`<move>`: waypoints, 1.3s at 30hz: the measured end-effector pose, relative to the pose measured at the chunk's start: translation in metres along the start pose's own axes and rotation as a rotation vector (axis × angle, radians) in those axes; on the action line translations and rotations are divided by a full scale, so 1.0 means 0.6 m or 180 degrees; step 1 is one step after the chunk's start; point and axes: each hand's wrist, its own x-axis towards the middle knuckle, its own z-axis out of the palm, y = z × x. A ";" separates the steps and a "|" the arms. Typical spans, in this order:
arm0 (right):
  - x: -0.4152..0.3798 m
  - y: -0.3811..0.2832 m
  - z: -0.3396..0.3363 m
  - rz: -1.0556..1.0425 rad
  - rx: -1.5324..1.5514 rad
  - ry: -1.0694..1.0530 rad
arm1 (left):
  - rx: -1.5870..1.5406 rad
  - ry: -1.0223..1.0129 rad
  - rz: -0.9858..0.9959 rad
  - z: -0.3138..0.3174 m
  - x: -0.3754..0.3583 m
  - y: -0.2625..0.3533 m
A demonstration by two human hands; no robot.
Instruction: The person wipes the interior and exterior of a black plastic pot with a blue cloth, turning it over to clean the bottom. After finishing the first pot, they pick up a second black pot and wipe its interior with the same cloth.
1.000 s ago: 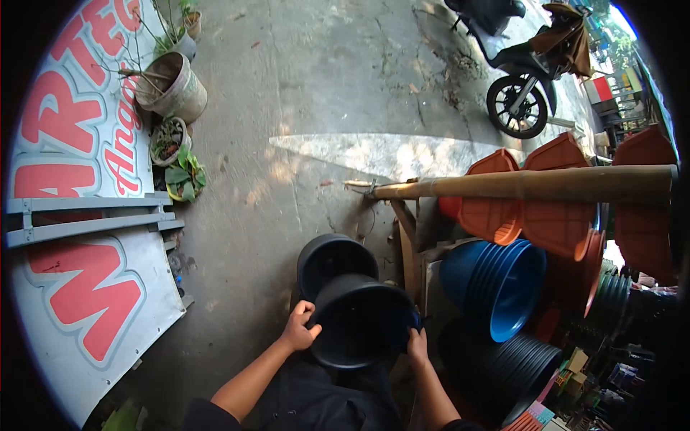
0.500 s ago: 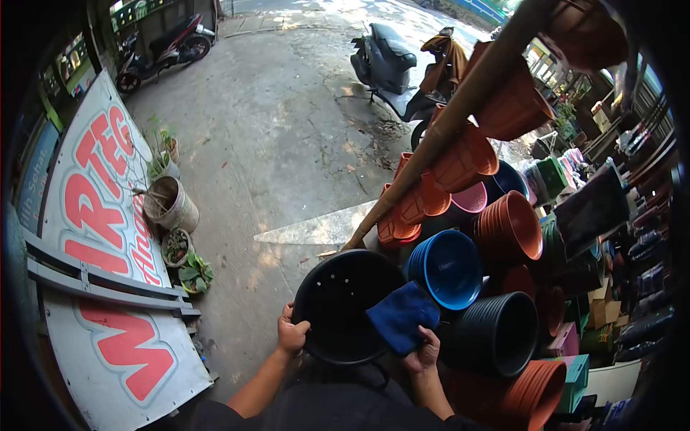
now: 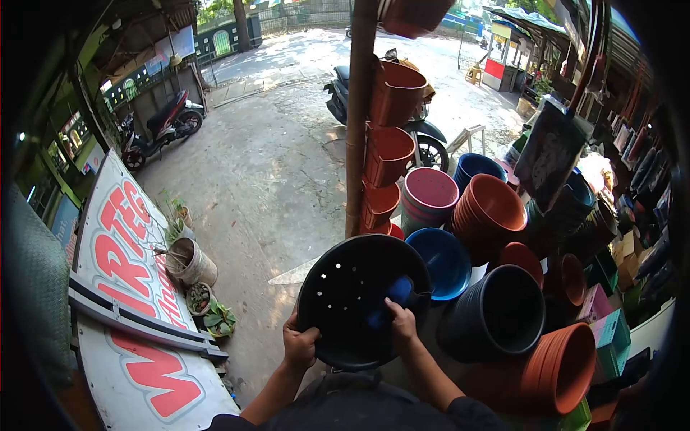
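A round black basin (image 3: 338, 309) with several small pale holes or spots in its base is tilted up in front of me. My left hand (image 3: 300, 340) grips its left rim, thumb on the inside. My right hand (image 3: 402, 320) is over the lower right part of the basin, its fingers closed on a dark blue cloth (image 3: 399, 290). The cloth lies against the basin's inner surface and looks blurred.
Stacked pots stand at the right: blue (image 3: 438, 264), black (image 3: 496, 316), orange (image 3: 553, 370) and pink (image 3: 430, 190). Orange planters (image 3: 388, 154) hang on a brown pole (image 3: 354, 144). A lettered banner (image 3: 136, 287) and potted plants (image 3: 192, 262) are at the left.
The blue cloth and my right hand have moved from the basin's right edge into it. The basin faces me more. The view has tilted up and rotated, with the pole now upright.
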 end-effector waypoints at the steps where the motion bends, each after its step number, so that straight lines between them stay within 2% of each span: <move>1: 0.002 0.013 0.004 -0.0073 0.0046 0.0125 | 0.0125 -0.0037 0.0072 0.006 -0.010 -0.009; 2: 0.025 0.041 -0.014 -0.0165 -0.0531 0.0423 | 0.0244 -0.0064 0.0119 0.013 -0.023 -0.020; 4: 0.048 0.057 -0.014 0.0080 -0.1863 0.0742 | 0.0258 -0.0119 0.0053 0.038 -0.048 -0.034; 5: 0.059 0.074 -0.023 0.0079 -0.1830 0.0779 | 0.0345 -0.0085 0.0024 0.048 -0.059 -0.045; 9: 0.103 0.141 -0.053 -0.2641 -0.5267 -0.0308 | 0.0229 -0.0096 -0.0038 0.067 -0.093 -0.103; 10: 0.099 0.146 -0.054 -0.2618 -0.5255 -0.0293 | 0.0247 -0.0104 -0.0059 0.066 -0.093 -0.116; 12: 0.082 0.128 -0.044 -0.2413 -0.5601 -0.1051 | 0.1438 -0.0285 0.0890 0.067 -0.092 -0.132; 13: 0.078 0.117 -0.046 -0.2404 -0.5590 -0.1031 | 0.1448 -0.0304 0.0880 0.067 -0.092 -0.132; 15: 0.074 0.108 -0.064 -0.2111 -0.5714 -0.1476 | 0.0969 -0.0354 0.0353 0.077 -0.093 -0.112; 18: 0.070 0.092 -0.094 -0.1678 -0.5842 -0.2155 | 0.0460 -0.0109 -0.0008 0.101 -0.096 -0.080; 21: 0.074 0.067 -0.124 -0.1249 -0.5915 -0.2834 | 0.0423 0.0099 0.0041 0.096 -0.090 -0.066; 23: 0.109 0.025 -0.166 -0.0849 -0.6910 -0.3775 | 0.0468 0.0118 0.0059 0.079 -0.086 -0.064; 24: 0.149 0.038 -0.218 -0.2726 -0.7325 -0.3425 | 0.0459 0.0137 0.0042 0.078 -0.090 -0.066; 25: 0.129 -0.005 -0.180 -0.2706 -0.5899 -0.1891 | 0.0434 0.0169 -0.0119 0.081 -0.092 -0.068; 31: 0.072 -0.035 -0.172 -0.3044 -0.6092 -0.1630 | 0.0395 -0.0038 -0.0382 0.103 -0.087 -0.056; 33: 0.066 -0.037 -0.166 -0.3204 -0.6150 -0.1583 | 0.0651 -0.0095 -0.0292 0.094 -0.080 -0.051; 36: 0.067 -0.039 -0.162 -0.3448 -0.6232 -0.1469 | 0.0371 0.0030 -0.0197 0.095 -0.069 -0.041; 38: 0.035 0.021 -0.197 -0.2882 -0.7086 -0.2418 | 0.0323 0.0037 -0.0166 0.096 -0.065 -0.041; 39: 0.020 0.025 -0.181 -0.1609 -0.6882 -0.2924 | 0.0281 -0.0057 -0.0213 0.094 -0.066 -0.045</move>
